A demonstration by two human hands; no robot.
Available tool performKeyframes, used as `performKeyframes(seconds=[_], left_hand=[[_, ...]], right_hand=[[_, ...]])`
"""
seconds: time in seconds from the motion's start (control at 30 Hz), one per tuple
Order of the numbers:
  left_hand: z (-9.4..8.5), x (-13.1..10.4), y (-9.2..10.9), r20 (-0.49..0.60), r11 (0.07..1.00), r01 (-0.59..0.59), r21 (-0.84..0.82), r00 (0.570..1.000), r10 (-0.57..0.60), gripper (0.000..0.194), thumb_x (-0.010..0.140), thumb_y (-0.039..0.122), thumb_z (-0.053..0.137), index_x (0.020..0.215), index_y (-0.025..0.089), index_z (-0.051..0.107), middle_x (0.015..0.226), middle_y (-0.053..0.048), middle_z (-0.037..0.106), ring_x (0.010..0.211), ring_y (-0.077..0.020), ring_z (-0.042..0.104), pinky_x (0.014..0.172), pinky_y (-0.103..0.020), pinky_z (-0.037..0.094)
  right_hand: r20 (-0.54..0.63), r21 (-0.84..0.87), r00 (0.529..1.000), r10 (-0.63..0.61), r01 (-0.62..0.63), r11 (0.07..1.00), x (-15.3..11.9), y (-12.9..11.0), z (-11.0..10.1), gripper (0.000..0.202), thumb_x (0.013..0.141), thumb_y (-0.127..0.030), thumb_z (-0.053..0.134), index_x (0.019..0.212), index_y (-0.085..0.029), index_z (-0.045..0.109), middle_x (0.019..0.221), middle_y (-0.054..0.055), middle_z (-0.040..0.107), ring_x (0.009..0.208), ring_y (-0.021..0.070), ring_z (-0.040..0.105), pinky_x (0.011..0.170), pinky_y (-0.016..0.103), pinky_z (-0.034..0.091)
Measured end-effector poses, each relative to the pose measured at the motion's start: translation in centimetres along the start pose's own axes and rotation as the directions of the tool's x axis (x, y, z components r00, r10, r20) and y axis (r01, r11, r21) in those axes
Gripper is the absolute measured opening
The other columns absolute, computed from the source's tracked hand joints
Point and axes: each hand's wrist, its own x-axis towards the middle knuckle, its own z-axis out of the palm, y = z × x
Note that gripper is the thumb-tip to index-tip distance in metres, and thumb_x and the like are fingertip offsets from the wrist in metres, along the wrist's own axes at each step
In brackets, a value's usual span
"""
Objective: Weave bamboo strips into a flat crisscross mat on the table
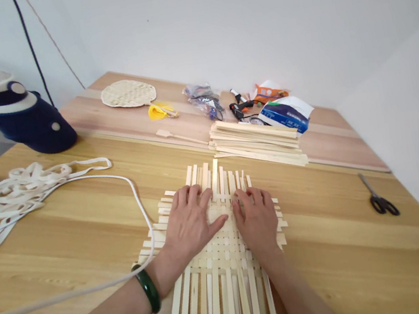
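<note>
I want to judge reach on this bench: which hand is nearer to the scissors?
The right. The right hand is on the right part of the woven strips, left of the scissors; the left hand is farther left, on the weave's other side.

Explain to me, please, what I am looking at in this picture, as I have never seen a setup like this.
Gladly. There is no machine here: these are a person's bare hands, seen by a camera worn on the head that looks forward and down. The left hand, with a green bangle on its wrist, lies spread on a mat woven from pale strips. The right hand rests on the mat with bent fingers; whether it pinches a strip is hard to tell. On the table, a stack of strips lies beyond the mat, scissors to the right and a tangle of white tape to the left. Farther back is a round woven piece.
</note>
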Motion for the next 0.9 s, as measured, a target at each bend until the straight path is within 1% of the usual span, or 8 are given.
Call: performKeyframes(seconds=[0.17,0.33,0.5,0.67,0.73,0.9], left_hand=[[0.02,0.11,0.04,0.011,1.000,0.004,0.011,1.000,-0.005,0.048,0.083,0.056,0.063,0.112,0.018,0.059,0.109,-0.012,0.056,0.105,-0.0332,0.046,0.096,-0.049,0.041],[-0.05,0.06,0.06,0.013,1.000,-0.015,0.015,1.000,0.015,0.047,0.084,0.056,0.062,0.111,0.018,0.059,0.109,-0.012,0.057,0.104,-0.0335,0.047,0.094,-0.050,0.042],[-0.09,0.03,-0.03,0.028,0.999,-0.026,0.026,0.999,0.026,0.045,0.085,0.057,0.061,0.109,0.019,0.060,0.107,-0.012,0.059,0.102,-0.0329,0.048,0.093,-0.049,0.042],[-0.07,-0.10,-0.09,0.006,0.998,-0.039,0.042,0.999,0.039,0.047,0.085,0.058,0.060,0.110,0.019,0.060,0.107,-0.012,0.059,0.101,-0.0331,0.048,0.092,-0.049,0.041],[-0.09,-0.19,-0.06,-0.004,0.998,-0.040,0.046,0.999,0.040,0.046,0.085,0.057,0.060,0.109,0.018,0.060,0.106,-0.012,0.058,0.101,-0.0330,0.047,0.092,-0.049,0.041],[0.00,-0.35,-0.06,-0.035,0.999,-0.039,0.018,0.999,0.040,0.044,0.087,0.054,0.058,0.112,0.017,0.059,0.105,-0.013,0.058,0.102,-0.0331,0.048,0.093,-0.048,0.040]], right_hand=[[-0.035,-0.010,0.999,-0.013,0.012,1.000,0.05,-0.09,0.02,0.019,0.095,-0.026,0.051,0.102,-0.021,0.068,0.097,0.009,0.060,0.096,0.0259,0.045,0.086,0.039,0.042],[-0.025,-0.003,1.000,-0.010,0.010,1.000,0.04,-0.11,-0.02,0.020,0.095,-0.026,0.051,0.102,-0.021,0.068,0.095,0.009,0.060,0.094,0.0256,0.044,0.084,0.038,0.041],[-0.010,-0.014,1.000,0.001,-0.001,1.000,-0.09,-0.26,-0.16,0.020,0.096,-0.027,0.048,0.097,-0.022,0.068,0.091,0.008,0.059,0.091,0.0254,0.044,0.080,0.037,0.041],[-0.025,-0.008,1.000,0.008,-0.008,1.000,-0.37,-0.36,-0.10,0.022,0.096,-0.026,0.048,0.095,-0.022,0.069,0.092,0.009,0.059,0.093,0.0255,0.044,0.080,0.037,0.041],[-0.035,0.005,0.999,0.024,-0.023,1.000,-0.48,-0.33,-0.11,0.022,0.096,-0.025,0.048,0.098,-0.022,0.070,0.095,0.009,0.060,0.094,0.0253,0.045,0.081,0.037,0.043],[-0.104,0.044,0.993,0.058,-0.053,0.998,-0.65,-0.36,-0.51,0.026,0.094,-0.021,0.048,0.113,-0.020,0.066,0.106,0.011,0.062,0.101,0.0255,0.049,0.088,0.039,0.045]])
